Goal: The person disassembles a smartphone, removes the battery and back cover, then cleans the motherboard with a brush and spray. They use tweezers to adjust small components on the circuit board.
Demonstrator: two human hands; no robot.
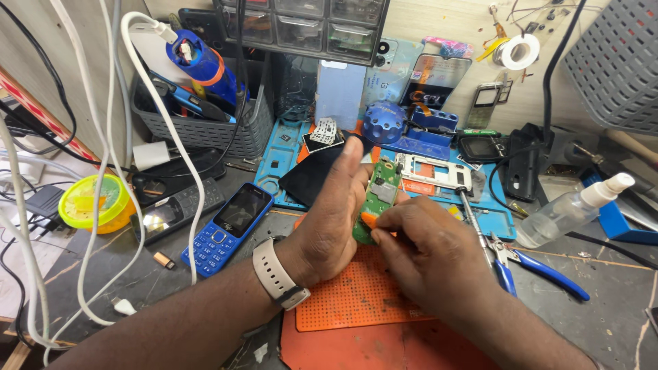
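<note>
Your left hand (327, 226) holds a green circuit board (378, 195) upright above the orange work mat (356, 301), fingers wrapped behind it and the thumb side toward you. Your right hand (428, 247) is pinched narrow at the board's lower edge, fingertips (384, 220) closed on a small orange piece (369, 219); what that piece is cannot be told. A pale wristband (277, 274) sits on your left wrist.

Surroundings on the bench (603, 301):
- Left of your left forearm, a blue keypad phone (229, 229) lies face up, with a black keypad phone (177, 212) beside it and a yellow-green lidded tub (92, 204) farther left.
- White cables (103, 171) hang down across the left side, crossing in front of the phones.
- Behind the board, a blue repair mat (288, 154) carries a black screen panel (312, 175), a white phone frame (432, 171) and a blue round tool holder (384, 122).
- Just right of your right hand lie a screwdriver (473, 212) and blue-handled pliers (534, 267).
- Farther right, a clear spray bottle (572, 209) lies tilted.
- A grey basket (205, 127) holding a blue tool stands at the rear left.
</note>
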